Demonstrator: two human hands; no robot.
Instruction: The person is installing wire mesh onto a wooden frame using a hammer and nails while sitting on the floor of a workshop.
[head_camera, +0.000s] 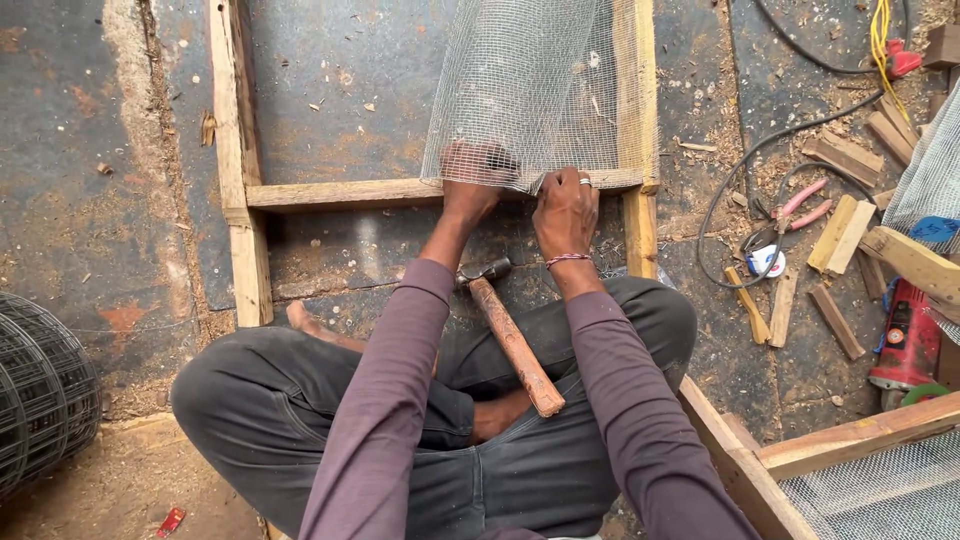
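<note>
A wooden frame (330, 193) lies on the floor in front of me. A sheet of fine wire mesh (525, 80) covers its right part. My left hand (472, 178) reaches under the mesh's lower edge at the frame's cross rail, partly veiled by the mesh. My right hand (566, 208), with a ring and a wrist thread, presses the mesh edge onto the same rail. A hammer (510, 335) with a wooden handle rests across my crossed legs, untouched by either hand.
A roll of dark wire mesh (40, 395) sits at the left. Pink-handled pliers (795, 212), wood offcuts (842, 235), a black cable (760, 150) and a red power tool (908, 340) lie at the right. Another meshed frame (850, 470) is at the lower right.
</note>
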